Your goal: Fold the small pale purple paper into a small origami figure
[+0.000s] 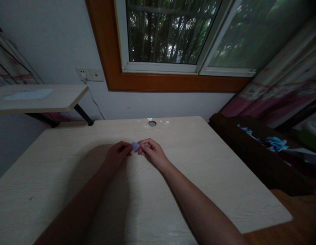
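Note:
Between my two hands is a small, pale purple piece [135, 146], roughly triangular, which looks like folded paper. My left hand [118, 153] pinches its left edge between thumb and fingers. On the other side, my right hand [153, 151] has thumb and fingertips closed on its right corner. Both hands are over the far middle part of a light wood-grain table [199, 163]. The fingertips cover the ends of the piece, and its exact folds are too small to make out.
A round cable hole [152, 123] lies near the table's back edge. At the left stands a raised shelf [68, 98] on black legs, with a paper sheet [29, 94] on it. Wall sockets [89, 74], a window and a curtain [270, 78] are behind; dark furniture [250, 149] borders the right.

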Motion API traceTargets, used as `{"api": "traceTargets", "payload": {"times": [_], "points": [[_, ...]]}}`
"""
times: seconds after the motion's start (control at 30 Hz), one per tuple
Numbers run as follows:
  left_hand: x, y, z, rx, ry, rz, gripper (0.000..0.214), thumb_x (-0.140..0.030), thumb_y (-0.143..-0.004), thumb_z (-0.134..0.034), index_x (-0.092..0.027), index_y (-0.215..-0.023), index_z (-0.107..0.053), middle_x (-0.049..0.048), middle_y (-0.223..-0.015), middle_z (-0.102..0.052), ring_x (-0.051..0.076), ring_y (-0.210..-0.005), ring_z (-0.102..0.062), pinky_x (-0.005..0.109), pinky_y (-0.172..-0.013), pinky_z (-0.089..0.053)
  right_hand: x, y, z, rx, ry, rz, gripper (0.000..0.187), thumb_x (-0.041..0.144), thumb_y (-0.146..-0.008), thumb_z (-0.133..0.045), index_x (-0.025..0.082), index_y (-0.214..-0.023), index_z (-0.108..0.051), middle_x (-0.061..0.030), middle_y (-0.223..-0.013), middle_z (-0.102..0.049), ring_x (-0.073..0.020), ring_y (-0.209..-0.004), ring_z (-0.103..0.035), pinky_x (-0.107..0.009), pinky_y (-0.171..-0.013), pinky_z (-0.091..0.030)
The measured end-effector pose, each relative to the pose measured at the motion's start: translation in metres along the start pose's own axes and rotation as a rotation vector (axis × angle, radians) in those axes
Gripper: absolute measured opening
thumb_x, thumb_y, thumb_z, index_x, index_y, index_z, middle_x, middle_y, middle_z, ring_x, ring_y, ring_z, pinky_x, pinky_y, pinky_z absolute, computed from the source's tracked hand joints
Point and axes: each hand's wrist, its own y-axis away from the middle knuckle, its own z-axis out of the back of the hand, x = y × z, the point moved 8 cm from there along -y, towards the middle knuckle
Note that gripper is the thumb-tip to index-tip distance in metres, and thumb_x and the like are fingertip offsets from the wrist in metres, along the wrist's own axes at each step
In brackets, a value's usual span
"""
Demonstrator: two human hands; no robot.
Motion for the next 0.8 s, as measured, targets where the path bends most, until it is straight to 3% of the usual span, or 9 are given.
{"api": "traceTargets", "payload": {"times": [0.23, 0.8], "points": [[-0.0066, 0.0011, 0.0003, -0.010, -0.055, -0.003, 0.024, -0.042, -0.081, -0.062, -0.018, -0.084, -0.065, 0.0003, -0.067, -0.066, 0.016, -0.063, -0.063, 0.027, -0.065, -0.051, -0.0049, -0.0001, -0.0016, 0.034, 0.015, -0.032, 0.029, 0.046, -0.084, -0.067, 0.018, -0.090, -0.064, -0.0045, -0.072, -0.073, -0.0128, -0.058, -0.062, -0.026, -0.058, -0.050], [-0.0037, -0.0001, -0.0026, 0.026, -0.025, -0.041, 0.024, -0.041, -0.081, -0.065, -0.018, -0.086, -0.067, 0.0026, -0.075, -0.069, 0.017, -0.068, -0.065, 0.027, -0.068, -0.051, -0.0069, -0.0019, 0.0012, 0.020, 0.007, -0.011, 0.030, 0.046, -0.081, -0.069, 0.019, -0.091, -0.065, -0.0055, -0.084, -0.075, -0.0117, -0.059, -0.062, -0.026, -0.060, -0.049]]}}
